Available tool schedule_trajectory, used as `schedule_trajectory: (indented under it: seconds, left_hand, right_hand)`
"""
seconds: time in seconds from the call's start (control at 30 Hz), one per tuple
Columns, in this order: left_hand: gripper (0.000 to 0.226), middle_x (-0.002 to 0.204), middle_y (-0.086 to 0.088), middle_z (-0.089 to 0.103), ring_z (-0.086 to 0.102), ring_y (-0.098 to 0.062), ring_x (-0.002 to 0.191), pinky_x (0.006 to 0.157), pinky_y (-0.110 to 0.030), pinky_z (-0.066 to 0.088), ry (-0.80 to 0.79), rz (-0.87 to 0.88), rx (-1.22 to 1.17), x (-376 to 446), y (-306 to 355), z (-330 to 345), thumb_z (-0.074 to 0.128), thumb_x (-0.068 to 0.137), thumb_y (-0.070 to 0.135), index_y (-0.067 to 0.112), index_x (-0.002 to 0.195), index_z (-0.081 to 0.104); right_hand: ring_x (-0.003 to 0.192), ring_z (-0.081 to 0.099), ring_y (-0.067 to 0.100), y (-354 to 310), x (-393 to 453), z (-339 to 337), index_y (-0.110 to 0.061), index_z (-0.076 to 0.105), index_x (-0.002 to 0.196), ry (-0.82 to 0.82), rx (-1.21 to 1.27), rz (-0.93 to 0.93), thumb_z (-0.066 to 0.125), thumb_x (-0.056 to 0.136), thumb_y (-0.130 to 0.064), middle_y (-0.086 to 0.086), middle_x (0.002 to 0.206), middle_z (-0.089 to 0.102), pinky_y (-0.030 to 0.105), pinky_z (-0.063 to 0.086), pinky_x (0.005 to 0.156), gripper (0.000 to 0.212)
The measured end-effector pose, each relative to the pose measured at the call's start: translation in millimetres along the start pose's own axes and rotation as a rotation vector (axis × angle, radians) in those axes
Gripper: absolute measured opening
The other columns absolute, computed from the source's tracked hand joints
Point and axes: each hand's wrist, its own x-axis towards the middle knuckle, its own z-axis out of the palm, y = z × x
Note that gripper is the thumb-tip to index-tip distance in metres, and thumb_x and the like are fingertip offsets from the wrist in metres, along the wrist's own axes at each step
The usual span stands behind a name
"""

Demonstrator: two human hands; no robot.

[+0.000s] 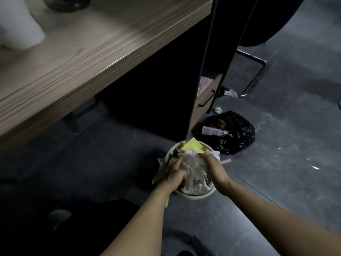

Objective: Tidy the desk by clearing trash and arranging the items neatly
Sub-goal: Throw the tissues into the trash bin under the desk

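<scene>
A cream round waste bin (198, 196) stands on the dark floor below the desk's right end. It is heaped with crumpled white tissue and plastic (193, 167), and yellow sticky notes (191, 145) show at its far side. My left hand (176, 175) and my right hand (214, 168) both press down on the white trash, fingers curled into it from either side. The wooden desk top (103, 52) fills the upper left.
A black rubbish bag (234, 133) with a pink tube lies on the floor right of the bin. Crumpled tissues (217, 109) lie near the desk's open drawer (206, 97). A chair's chrome leg (258, 74) is at the upper right. A white object (18, 26) stands on the desk.
</scene>
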Motion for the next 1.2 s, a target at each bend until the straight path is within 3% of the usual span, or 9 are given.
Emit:
schedule_trajectory:
  seconds: [0.23,0.33,0.5,0.67,0.8,0.87,0.93,1.07,1.2]
  left_hand:
    - [0.095,0.146,-0.002,0.044,0.043,-0.025,0.128,0.106,-0.046,0.039,-0.02,-0.065,0.051,-6,1,-1,0.047,0.057,0.018,0.037,0.149,0.03]
    - [0.089,0.147,-0.008,0.044,0.045,-0.033,0.127,0.105,-0.051,0.04,-0.001,-0.049,0.044,-3,0,0,0.05,0.062,0.013,0.036,0.147,0.033]
    - [0.083,0.149,0.002,0.041,0.042,-0.02,0.125,0.096,-0.037,0.042,0.054,-0.002,0.031,-6,5,-7,0.044,0.066,0.015,0.042,0.143,0.035]
    - [0.084,0.145,0.003,0.044,0.044,-0.023,0.126,0.103,-0.041,0.041,0.096,0.016,0.084,-19,13,-15,0.043,0.065,0.02,0.043,0.145,0.032]
    - [0.076,0.121,0.022,0.056,0.053,0.001,0.103,0.082,-0.022,0.043,0.128,0.092,0.024,-45,29,-18,0.049,0.059,0.039,0.053,0.133,0.043]
    - [0.07,0.108,0.031,0.061,0.056,0.006,0.1,0.081,-0.02,0.046,0.138,0.147,-0.016,-57,36,-19,0.053,0.052,0.045,0.058,0.12,0.051]
    - [0.071,0.116,0.025,0.062,0.058,-0.001,0.107,0.09,-0.025,0.047,0.148,0.19,-0.058,-68,41,-22,0.061,0.056,0.039,0.052,0.126,0.052]
    - [0.064,0.134,0.009,0.05,0.044,0.003,0.115,0.089,-0.011,0.035,0.202,0.291,-0.05,-91,50,-32,0.054,0.086,0.006,0.024,0.145,0.041]
    - [0.049,0.139,-0.004,0.052,0.046,-0.013,0.128,0.104,-0.026,0.037,0.309,0.423,-0.021,-126,64,-42,0.054,0.091,0.0,0.014,0.138,0.049]
  right_hand:
    - [0.14,0.038,0.017,4,-5,0,-0.022,0.052,0.138,0.013,-0.101,-0.014,0.036,0.1,-0.053,-0.001,0.151,0.044,0.04,0.033,0.102,0.051]
    - [0.141,0.037,0.019,3,-7,1,-0.021,0.051,0.139,0.017,-0.117,-0.031,0.035,0.1,-0.052,0.0,0.152,0.043,0.04,0.031,0.106,0.052]
    - [0.137,0.042,0.018,-2,-12,0,-0.02,0.052,0.138,0.01,-0.143,-0.056,0.032,0.101,-0.052,0.002,0.149,0.047,0.04,0.029,0.115,0.053]
    - [0.13,0.048,0.018,-13,-20,3,-0.024,0.058,0.129,-0.002,-0.148,-0.079,0.032,0.101,-0.051,0.0,0.141,0.055,0.033,0.034,0.103,0.046]
    - [0.13,0.049,0.019,-23,-30,7,-0.016,0.056,0.135,-0.027,-0.166,-0.117,0.03,0.102,-0.051,0.001,0.138,0.056,0.041,0.033,0.113,0.054]
    - [0.128,0.051,0.018,-30,-37,9,-0.016,0.058,0.132,-0.034,-0.168,-0.146,0.031,0.102,-0.051,0.0,0.136,0.059,0.04,0.035,0.112,0.053]
    - [0.125,0.053,0.017,-40,-44,12,-0.019,0.06,0.125,-0.043,-0.162,-0.18,0.031,0.103,-0.049,-0.001,0.132,0.061,0.036,0.037,0.108,0.048]
    - [0.119,0.057,0.017,-63,-61,19,-0.02,0.064,0.119,-0.085,-0.15,-0.254,0.031,0.104,-0.045,0.001,0.127,0.064,0.033,0.039,0.101,0.044]
    - [0.117,0.059,0.018,-87,-81,30,-0.021,0.065,0.12,-0.152,-0.155,-0.357,0.033,0.104,-0.042,0.002,0.125,0.066,0.036,0.044,0.1,0.042]
